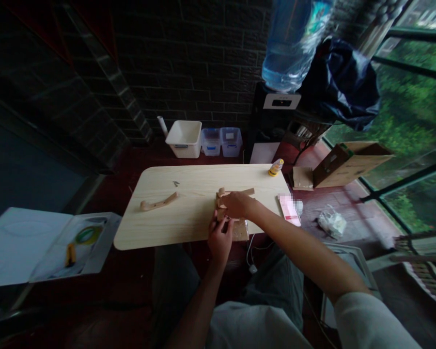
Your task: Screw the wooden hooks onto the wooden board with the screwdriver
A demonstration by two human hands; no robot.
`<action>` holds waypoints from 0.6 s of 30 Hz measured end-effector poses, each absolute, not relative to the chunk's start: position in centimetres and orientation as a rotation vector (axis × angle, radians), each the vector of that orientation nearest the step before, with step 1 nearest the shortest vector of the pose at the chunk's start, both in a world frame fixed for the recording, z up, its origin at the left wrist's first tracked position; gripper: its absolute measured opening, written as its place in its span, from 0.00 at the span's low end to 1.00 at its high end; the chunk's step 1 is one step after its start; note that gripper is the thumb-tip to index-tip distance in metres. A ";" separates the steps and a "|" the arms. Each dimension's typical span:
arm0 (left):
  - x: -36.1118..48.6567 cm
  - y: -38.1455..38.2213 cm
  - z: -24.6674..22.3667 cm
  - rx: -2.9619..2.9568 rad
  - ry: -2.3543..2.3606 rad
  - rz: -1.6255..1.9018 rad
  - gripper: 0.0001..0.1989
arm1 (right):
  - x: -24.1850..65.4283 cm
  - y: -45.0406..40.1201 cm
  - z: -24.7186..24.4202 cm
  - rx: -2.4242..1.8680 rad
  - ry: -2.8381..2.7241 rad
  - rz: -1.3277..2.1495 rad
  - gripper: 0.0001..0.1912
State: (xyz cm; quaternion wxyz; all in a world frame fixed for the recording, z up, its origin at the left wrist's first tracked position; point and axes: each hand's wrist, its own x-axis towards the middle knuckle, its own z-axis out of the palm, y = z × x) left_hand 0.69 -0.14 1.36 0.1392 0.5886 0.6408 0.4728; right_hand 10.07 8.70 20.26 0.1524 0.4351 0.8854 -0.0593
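Near the front edge of the table, both hands meet over a small group of wooden pieces. My left hand (pixel 221 238) is closed, its fingers pinching a light wooden piece (pixel 221 213) from the near side. From above, my right hand (pixel 237 204) reaches down with its fingers bent together at the same spot; what its fingertips grip is hidden. Behind it, a wooden strip (pixel 247 192) sticks out to the right. A brown flat block (pixel 240 230) lies beside my left hand. Farther left rests a curved wooden piece (pixel 159 202) with a rounded end.
Small dark metal bits (pixel 176 183) lie on the table (pixel 189 218). A yellow-capped bottle (pixel 276 167) stands at the far right corner, a pink-and-white object (pixel 289 210) at the right edge. An open white case (pixel 90 247) is at left; bins (pixel 184 140) stand beyond the table.
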 end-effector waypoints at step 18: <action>0.6 -0.1 1.4 1.730 1.826 1.363 0.14 | 9.7 7.7 21.7 1.233 2.575 -0.121 0.18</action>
